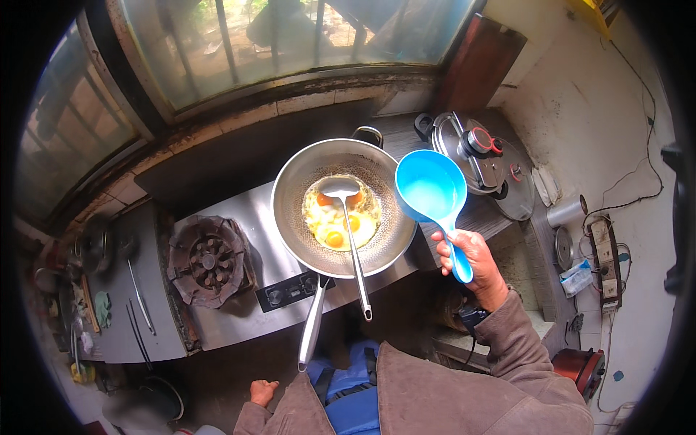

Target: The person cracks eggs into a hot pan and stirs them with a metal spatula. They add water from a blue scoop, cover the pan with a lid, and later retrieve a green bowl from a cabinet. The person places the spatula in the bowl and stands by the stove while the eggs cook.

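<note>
My right hand grips the handle of a blue plastic ladle-shaped dipper, which holds clear liquid and is at the right rim of a steel wok. In the wok lie eggs with several orange yolks, their whites partly set. A metal spatula rests in the wok, its head over the eggs and its handle across the near rim. My left hand is low, near the jacket hem, its fingers curled and nothing seen in it; the wok's long handle points down to its right.
An unused-looking gas burner is left of the wok on the steel stove. A pressure cooker lid and a glass lid lie at the right. Chopsticks are on the left counter, and a power strip is on the right wall.
</note>
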Demonstrator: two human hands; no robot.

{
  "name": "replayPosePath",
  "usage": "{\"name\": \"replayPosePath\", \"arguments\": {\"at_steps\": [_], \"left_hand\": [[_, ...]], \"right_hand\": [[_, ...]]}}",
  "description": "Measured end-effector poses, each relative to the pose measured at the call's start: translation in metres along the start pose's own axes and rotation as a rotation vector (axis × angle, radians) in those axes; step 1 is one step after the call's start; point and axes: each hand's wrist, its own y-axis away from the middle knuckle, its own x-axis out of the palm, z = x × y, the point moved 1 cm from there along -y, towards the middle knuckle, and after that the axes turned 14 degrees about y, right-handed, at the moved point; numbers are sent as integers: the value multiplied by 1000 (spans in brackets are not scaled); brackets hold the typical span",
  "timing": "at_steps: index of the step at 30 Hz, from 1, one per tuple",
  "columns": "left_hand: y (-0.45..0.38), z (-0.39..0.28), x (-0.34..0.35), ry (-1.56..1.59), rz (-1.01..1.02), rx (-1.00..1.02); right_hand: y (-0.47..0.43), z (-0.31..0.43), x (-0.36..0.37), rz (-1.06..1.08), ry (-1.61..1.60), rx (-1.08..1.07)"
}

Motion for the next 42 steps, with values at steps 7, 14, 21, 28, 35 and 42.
{"name": "replayPosePath", "arguments": {"at_steps": [7,14,21,28,35,42], "left_hand": [[4,-10,6,-26,71,-11],[-5,-1,4,-41,65,-77],[-17,9,6,24,82,-6],[8,-85,10,-37,125,212],[61,-270,34,318,413,230],[67,-328,59,245,398,401]], "right_hand": [[8,3,-4,2,-45,-21],[28,6,-13,-50,-30,-44],[39,4,-19,-90,-27,-44],[41,2,-20,-95,1,-34],[38,0,-16,-92,0,-33],[47,-2,-15,-106,-23,-34]]}}
